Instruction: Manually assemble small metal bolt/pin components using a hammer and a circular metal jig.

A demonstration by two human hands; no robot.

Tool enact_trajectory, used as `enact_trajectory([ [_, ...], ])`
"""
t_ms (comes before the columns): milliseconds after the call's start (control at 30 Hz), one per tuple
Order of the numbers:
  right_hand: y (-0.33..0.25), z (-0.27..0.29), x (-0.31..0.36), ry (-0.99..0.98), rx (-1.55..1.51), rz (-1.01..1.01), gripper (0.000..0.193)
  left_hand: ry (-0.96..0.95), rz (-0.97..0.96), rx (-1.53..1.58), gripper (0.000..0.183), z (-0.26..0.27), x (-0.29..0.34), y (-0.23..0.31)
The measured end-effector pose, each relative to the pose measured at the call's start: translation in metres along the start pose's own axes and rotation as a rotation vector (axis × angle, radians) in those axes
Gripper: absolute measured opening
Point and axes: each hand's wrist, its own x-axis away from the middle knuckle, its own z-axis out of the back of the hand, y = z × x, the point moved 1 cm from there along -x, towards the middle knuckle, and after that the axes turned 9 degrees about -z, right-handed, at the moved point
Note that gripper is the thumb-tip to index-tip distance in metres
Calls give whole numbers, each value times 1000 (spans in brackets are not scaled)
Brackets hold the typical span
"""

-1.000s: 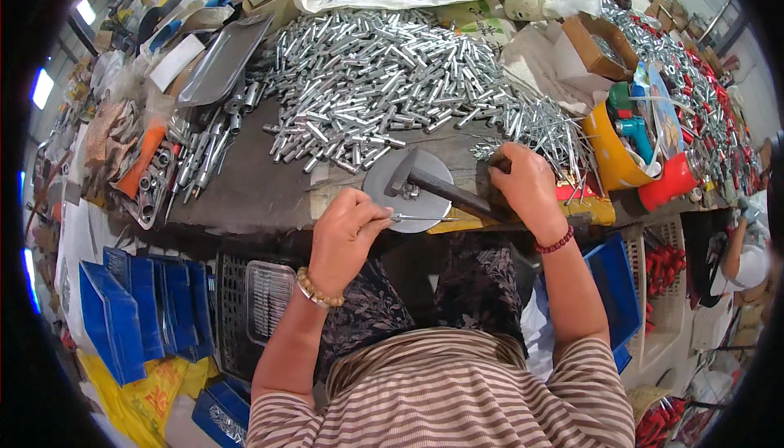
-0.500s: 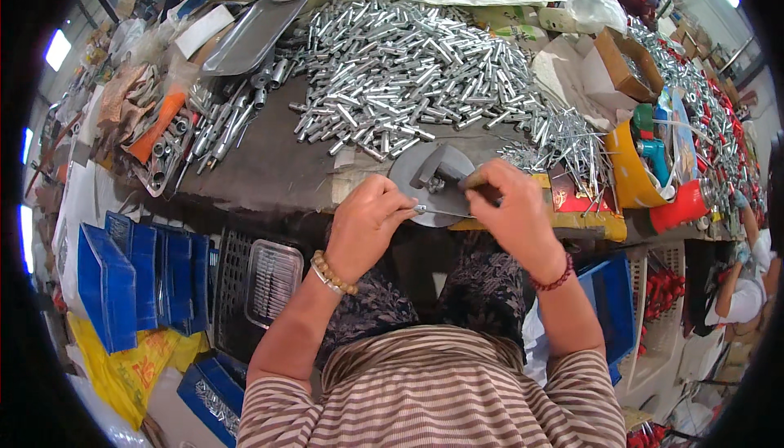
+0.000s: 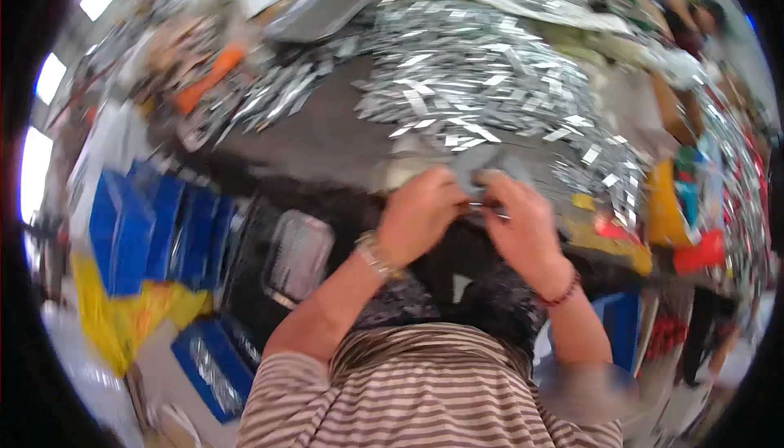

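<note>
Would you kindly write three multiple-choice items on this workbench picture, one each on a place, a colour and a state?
1. Where does the heap of silvery metal parts lie?
A. on the table beyond the hands
B. on the floor
C. in the person's lap

2. What colour are the flat bins at the person's left?
A. red
B. blue
C. green

3. How are the left hand and right hand placed?
A. far apart
B. behind the back
C. close together at the table edge

Answers: A, the heap covers the tabletop; B, the bins show blue; C, the hands meet over a small grey piece.

Single head cam, fisheye, looking steeply down over workbench (image 3: 327,133), close above hands (image 3: 474,219), blurred, rim curved.
</note>
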Motion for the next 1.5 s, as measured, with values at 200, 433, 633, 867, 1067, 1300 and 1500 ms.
enact_trajectory([
  [200, -9, 2, 8, 37, 383, 160, 46, 135, -19, 60, 10, -26, 4, -9],
  [433, 21, 9, 19, 60, 379, 52, 48, 193, 32, 33, 10, -28, 7, -9],
  [633, 63, 36, 21, 72, 632, -99, 36, 159, -60, 68, 14, -31, -6, -7],
  [867, 30, 33, 37, 222, 206, -108, 31, 39, 36, 48, 11, -4, 5, -6],
  [1067, -2, 43, 51, 396, 145, 21, 27, -6, 21, 115, 13, 5, -2, 0],
  [1300, 7, 34, 56, 296, 324, 167, 27, -14, 61, 134, 14, -2, -4, -1],
  [1500, 2, 47, 40, 290, 70, 0, 27, -47, 85, 187, 14, 3, -5, -1],
])
